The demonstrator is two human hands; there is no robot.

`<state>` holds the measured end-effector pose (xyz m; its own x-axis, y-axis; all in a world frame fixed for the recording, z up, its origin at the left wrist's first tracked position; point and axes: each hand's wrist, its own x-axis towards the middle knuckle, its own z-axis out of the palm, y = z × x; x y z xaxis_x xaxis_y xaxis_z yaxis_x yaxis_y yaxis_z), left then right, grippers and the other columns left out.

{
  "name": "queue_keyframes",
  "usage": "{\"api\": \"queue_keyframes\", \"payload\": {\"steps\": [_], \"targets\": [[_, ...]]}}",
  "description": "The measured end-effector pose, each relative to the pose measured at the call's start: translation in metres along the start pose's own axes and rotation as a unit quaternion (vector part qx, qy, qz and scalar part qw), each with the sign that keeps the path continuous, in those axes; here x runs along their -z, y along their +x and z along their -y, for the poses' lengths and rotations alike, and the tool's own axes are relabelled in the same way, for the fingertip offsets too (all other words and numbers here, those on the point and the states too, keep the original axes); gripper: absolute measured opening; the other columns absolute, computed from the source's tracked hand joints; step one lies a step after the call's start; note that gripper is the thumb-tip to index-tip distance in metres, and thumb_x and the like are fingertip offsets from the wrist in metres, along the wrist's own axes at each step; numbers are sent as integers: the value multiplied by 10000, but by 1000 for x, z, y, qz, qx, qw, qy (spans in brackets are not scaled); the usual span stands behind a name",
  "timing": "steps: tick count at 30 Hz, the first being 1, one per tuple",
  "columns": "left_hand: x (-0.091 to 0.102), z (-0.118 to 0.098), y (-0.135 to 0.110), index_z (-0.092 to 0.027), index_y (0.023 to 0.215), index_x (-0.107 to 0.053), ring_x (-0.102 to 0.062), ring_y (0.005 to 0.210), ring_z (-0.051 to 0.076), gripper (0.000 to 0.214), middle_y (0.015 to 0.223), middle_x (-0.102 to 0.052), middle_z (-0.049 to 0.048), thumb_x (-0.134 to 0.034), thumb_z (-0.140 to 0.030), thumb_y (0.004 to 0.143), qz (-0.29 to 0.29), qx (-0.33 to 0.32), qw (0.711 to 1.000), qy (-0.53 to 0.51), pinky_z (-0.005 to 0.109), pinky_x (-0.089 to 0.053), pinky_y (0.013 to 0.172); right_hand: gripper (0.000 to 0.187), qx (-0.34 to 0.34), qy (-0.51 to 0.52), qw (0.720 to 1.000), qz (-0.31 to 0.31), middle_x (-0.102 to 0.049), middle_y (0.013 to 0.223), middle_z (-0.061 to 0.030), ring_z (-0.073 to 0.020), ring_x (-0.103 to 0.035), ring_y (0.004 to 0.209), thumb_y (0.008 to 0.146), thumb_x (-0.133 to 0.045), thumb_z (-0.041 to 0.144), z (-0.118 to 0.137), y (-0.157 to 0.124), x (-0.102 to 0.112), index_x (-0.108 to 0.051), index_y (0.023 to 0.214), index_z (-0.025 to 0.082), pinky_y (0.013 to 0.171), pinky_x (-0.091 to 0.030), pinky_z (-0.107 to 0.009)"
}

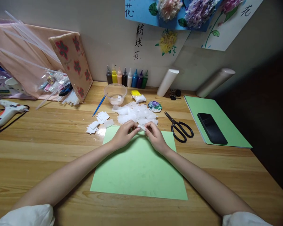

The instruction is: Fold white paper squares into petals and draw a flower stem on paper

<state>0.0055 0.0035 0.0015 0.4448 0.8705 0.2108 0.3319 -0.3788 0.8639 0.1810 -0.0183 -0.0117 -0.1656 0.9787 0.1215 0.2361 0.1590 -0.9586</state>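
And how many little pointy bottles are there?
8, in one row by the wall, left to right: dark grey, yellow, peach, black, white, blue, purple, green. I see no others.

Left hand (124, 134), right hand (156, 137) near each other, both pinching; forearms (81, 168) angled inward.

Confirm your counts: eight squeeze bottles (129, 78), two cylinders (168, 83), one clear bowl (115, 94), one blue pen-like tool (99, 105), one flower-patterned disc (155, 106), one phone (212, 128), one glue gun (8, 112). Your two hands (124, 135) hold one white piece (141, 128). You cannot count the loose white pieces (132, 113) because they overlap.
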Motion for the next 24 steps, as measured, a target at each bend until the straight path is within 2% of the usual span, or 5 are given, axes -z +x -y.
{"api": "queue_keyframes", "payload": {"steps": [7,11,14,17,24], "targets": [[2,-2,-2,-184,792,-498,-494,740,157,258,767,-551,16,-412,-401,904,29,32,999,-26,276,-404,702,192,-8,25,999,-19,-455,712,12,-135,-460,636,894,-448,387,-1,1,1,-456,815,213,602,-406,-262],[3,-2,-2,-186,809,-500,-499,738,156,242,771,-558,15,-411,-390,906,19,41,998,-38,275,-411,701,193,0,69,998,1,-487,772,1,-132,-481,643,896,-415,399,-2,0,2,-477,903,216,600,-429,-265],[2,-1,-2,-187,797,-490,-496,734,148,240,765,-546,6,-413,-386,907,9,40,998,-42,262,-403,693,169,20,51,998,14,-517,864,-16,-137,-503,702,858,-492,362,-1,0,2,-495,948,219,637,-433,-265],[2,0,-1,-185,780,-477,-481,711,140,245,743,-527,-4,-423,-390,902,7,38,998,-44,253,-386,671,118,38,7,999,11,-515,846,-14,-144,-498,737,845,-525,324,2,-1,2,-512,880,212,673,-419,-266],[3,-1,-1,-176,643,-454,-442,627,125,333,624,-483,-23,-418,-393,893,55,35,998,-18,244,-340,605,161,7,27,998,-60,-468,697,20,-126,-454,630,885,-483,344,0,1,3,-480,794,210,604,-375,-255]]}}
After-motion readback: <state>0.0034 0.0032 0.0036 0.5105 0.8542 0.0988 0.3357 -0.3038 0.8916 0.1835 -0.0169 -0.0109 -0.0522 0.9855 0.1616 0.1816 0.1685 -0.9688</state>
